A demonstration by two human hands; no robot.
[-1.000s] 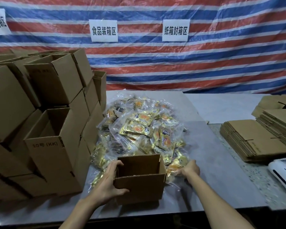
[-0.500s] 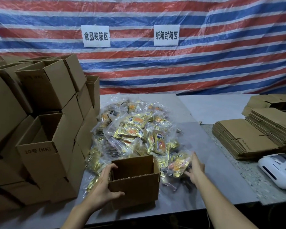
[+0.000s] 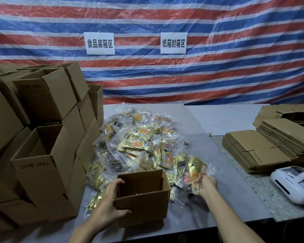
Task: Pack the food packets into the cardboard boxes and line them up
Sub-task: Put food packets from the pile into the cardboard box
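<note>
A small open cardboard box (image 3: 147,206) stands near the table's front edge. My left hand (image 3: 109,206) grips its left wall, fingers over the rim and thumb on the front. Behind it lies a heap of gold and orange food packets (image 3: 139,144) in clear plastic. My right hand (image 3: 207,186) holds one clear bag of packets (image 3: 194,172), lifted just to the right of the box.
Several empty open boxes (image 3: 40,155) are stacked in a wall on the left. Flattened cartons (image 3: 263,149) lie in piles on the right, with a white device (image 3: 293,185) in front of them. The grey table (image 3: 226,204) ends close to me; a striped tarp hangs behind.
My right hand took a bag from the heap's near right edge and raised it beside the box. My left hand stayed on the box. The camera shifted a little.
</note>
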